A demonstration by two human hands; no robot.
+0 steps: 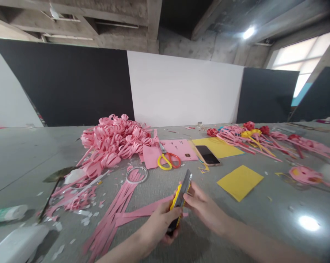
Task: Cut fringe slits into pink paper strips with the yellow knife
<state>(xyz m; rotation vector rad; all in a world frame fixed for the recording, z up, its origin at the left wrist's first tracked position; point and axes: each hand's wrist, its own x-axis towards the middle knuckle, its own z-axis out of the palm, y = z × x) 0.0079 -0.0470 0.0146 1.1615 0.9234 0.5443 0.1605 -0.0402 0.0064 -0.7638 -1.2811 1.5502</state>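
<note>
My left hand (163, 219) is wrapped round the handle of a yellow and black utility knife (179, 199), its tip tilted up and away from me. At the knife's upper part, my right hand (201, 204) has its thumb on the near side and fingers behind. Under the hands lie pink paper strips (143, 212), partly hidden by the left hand. A bundle of long pink strips (118, 215) spreads to the left, with a roll of clear tape (136, 175) over its far end. Scissors with yellow and red handles (169, 160) rest on a pink sheet (151, 155) beyond the knife.
A heap of curled pink paper flowers (118, 140) sits at the back left. Behind on the right are a phone (208, 155), a yellow sheet (227, 148) and more paper flowers (244, 135). A yellow square (240, 182) lies nearer. Paper scraps and a green-white tube (8, 213) are left.
</note>
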